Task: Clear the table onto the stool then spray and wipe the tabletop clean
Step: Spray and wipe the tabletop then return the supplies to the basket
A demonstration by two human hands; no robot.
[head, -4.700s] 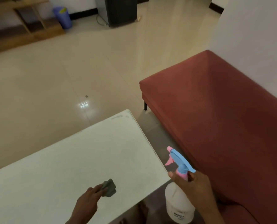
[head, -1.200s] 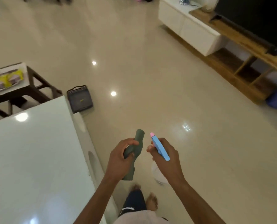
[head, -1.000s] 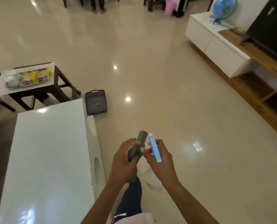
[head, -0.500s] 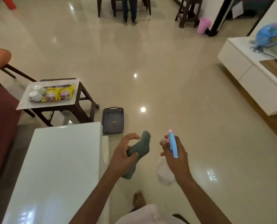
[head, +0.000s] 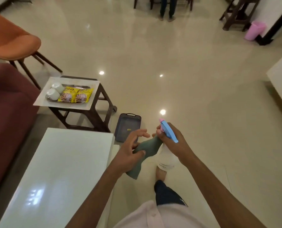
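Together, left hand (head: 128,155) holds cloth (head: 142,155), right hand (head: 173,142) grips spray bottle (head: 166,160).

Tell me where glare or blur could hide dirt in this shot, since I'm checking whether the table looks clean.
Head view: a bright reflection sits on the near part of the table; ceiling lights glint on the floor; the frame's edges bow from the wide lens; the cloth and both hands look sharp.

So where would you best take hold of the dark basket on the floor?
By the arched handle on the basket's far short rim, coming straight down from above. It lies flat and open-topped beside the white table, and that raised loop gives fingers something to hook; the low walls would probably give less hold.
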